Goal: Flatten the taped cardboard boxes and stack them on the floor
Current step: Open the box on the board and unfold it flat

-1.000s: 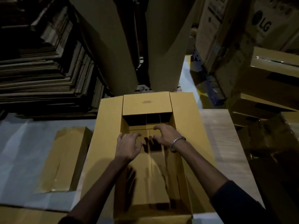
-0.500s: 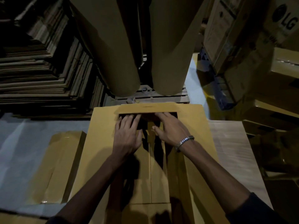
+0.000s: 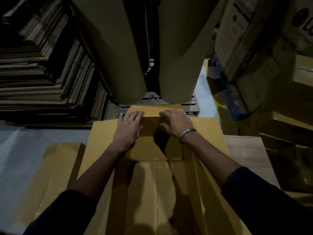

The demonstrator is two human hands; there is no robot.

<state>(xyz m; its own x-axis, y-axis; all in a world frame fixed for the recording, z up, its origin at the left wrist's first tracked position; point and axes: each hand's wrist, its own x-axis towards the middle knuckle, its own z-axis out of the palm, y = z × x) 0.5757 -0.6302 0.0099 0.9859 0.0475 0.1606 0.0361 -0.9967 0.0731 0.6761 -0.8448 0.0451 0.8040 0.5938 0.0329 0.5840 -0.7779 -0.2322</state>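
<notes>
A yellow-brown cardboard box (image 3: 105, 141) stands open in front of me, its side flaps spread left and right. Both hands are on its far end flap (image 3: 152, 116). My left hand (image 3: 129, 128) lies over the flap's left part with fingers curled over its far edge. My right hand (image 3: 176, 123), with a metal bracelet at the wrist, grips the same edge on the right. The box's taped bottom seam (image 3: 157, 192) shows between my forearms. A flattened box (image 3: 55, 170) lies on the floor to the left.
Two large brown paper rolls (image 3: 122, 56) stand on a wooden pallet (image 3: 189, 107) just beyond the box. A tall stack of flat cardboard (image 3: 42, 73) fills the left. Printed cartons (image 3: 254, 39) and yellow boxes (image 3: 291, 126) crowd the right, beside a wooden surface (image 3: 245, 153).
Both hands moved from the box's inside bottom up and forward to the far end flap and took hold of its edge. The flap now lies folded toward me over the opening.
</notes>
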